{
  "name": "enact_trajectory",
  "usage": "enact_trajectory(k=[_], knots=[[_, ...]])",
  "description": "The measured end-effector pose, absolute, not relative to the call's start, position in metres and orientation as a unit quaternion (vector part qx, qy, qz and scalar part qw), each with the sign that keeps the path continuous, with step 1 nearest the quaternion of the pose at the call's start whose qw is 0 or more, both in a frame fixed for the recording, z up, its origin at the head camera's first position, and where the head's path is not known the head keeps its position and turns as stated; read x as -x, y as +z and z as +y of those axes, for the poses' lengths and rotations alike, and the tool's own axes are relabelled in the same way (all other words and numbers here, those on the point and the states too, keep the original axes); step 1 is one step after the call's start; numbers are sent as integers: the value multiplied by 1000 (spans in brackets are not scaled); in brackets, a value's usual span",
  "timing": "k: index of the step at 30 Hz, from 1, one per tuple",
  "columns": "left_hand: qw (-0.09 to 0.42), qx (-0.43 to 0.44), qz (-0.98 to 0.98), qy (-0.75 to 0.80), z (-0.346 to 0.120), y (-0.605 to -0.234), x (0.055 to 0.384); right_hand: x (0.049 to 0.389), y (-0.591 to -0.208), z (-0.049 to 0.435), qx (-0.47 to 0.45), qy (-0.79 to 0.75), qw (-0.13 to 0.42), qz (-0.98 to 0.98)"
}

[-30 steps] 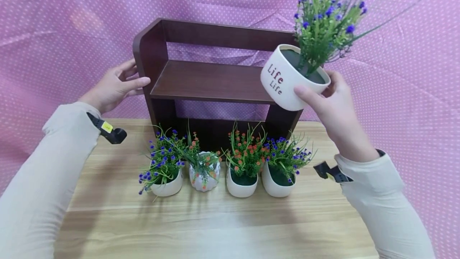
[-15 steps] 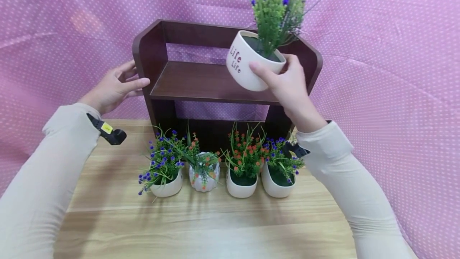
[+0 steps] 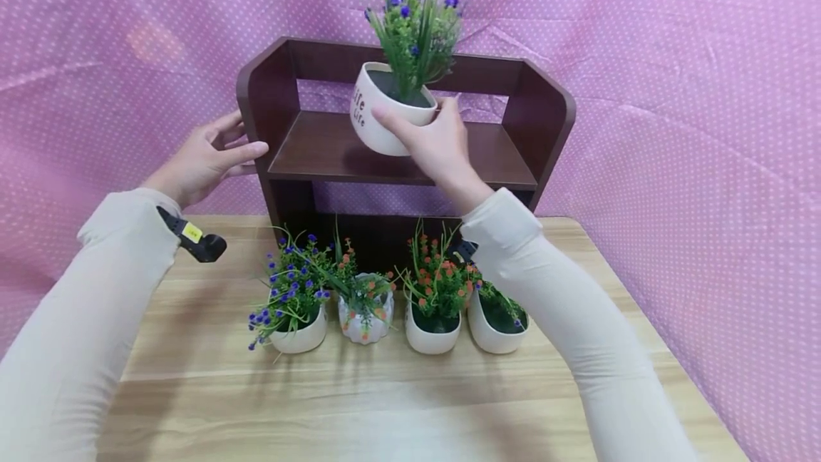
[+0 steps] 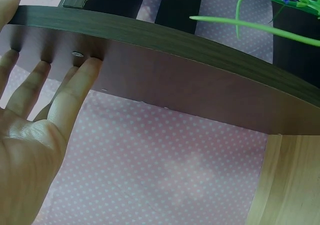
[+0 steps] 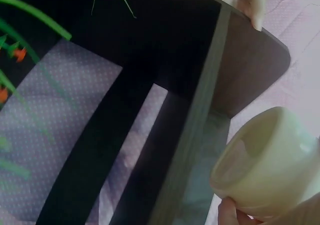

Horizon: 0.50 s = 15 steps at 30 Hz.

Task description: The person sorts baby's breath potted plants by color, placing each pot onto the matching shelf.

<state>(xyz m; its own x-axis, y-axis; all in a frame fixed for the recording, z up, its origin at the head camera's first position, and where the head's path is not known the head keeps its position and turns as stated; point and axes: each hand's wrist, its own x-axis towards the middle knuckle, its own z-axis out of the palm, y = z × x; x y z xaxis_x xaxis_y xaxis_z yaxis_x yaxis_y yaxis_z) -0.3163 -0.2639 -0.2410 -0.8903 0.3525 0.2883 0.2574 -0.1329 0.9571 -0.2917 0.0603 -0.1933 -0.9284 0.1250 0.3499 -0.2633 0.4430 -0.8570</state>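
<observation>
My right hand (image 3: 439, 145) grips a white flowerpot (image 3: 385, 116) printed with "Life", thumb across its front. Green stems with blue-purple flowers (image 3: 410, 34) rise from the pot, which is tilted above the upper board (image 3: 321, 145) of a dark brown two-tier shelf (image 3: 567, 105). In the right wrist view the flowerpot (image 5: 280, 160) shows its underside, with fingertips (image 5: 227, 214) against it. My left hand (image 3: 204, 157) touches the shelf's left side. In the left wrist view its straight fingers (image 4: 75, 95) press the outer face of the side panel (image 4: 165, 80), the thumb at the panel's edge.
Several potted plants stand in a row before the shelf: a blue-flowered pot (image 3: 300, 337), a ribbed white pot (image 3: 365, 326) and an orange-flowered pot (image 3: 432, 337) among them. My right sleeve partly covers the rightmost pot (image 3: 497, 337). Pink dotted cloth (image 3: 673, 127) hangs behind the wooden table (image 3: 321, 405).
My right hand has carried the flowerpot leftward from the shelf's right end to above the middle of the upper board. My left hand has stayed at the shelf's left side.
</observation>
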Motion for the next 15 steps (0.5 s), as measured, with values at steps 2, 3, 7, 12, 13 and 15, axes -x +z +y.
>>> enact_trajectory(k=[2,3,7,12,13,15], knots=[[33,-229,659,716,-264,-241,315,295,-196,51,-44,520,184,-833],[32,-228,660,715,-264,-241,315,296,-197,46,-45,515,185,-836],[27,-223,671,707,-264,-240,313,301,-201,31,-51,501,183,-844],[23,-217,681,699,-263,-239,311,306,-205,13,-35,480,185,-857],[23,-216,681,699,-263,-239,311,307,-205,9,-31,477,186,-858],[22,-215,682,699,-263,-239,311,309,-206,3,-23,475,186,-860]])
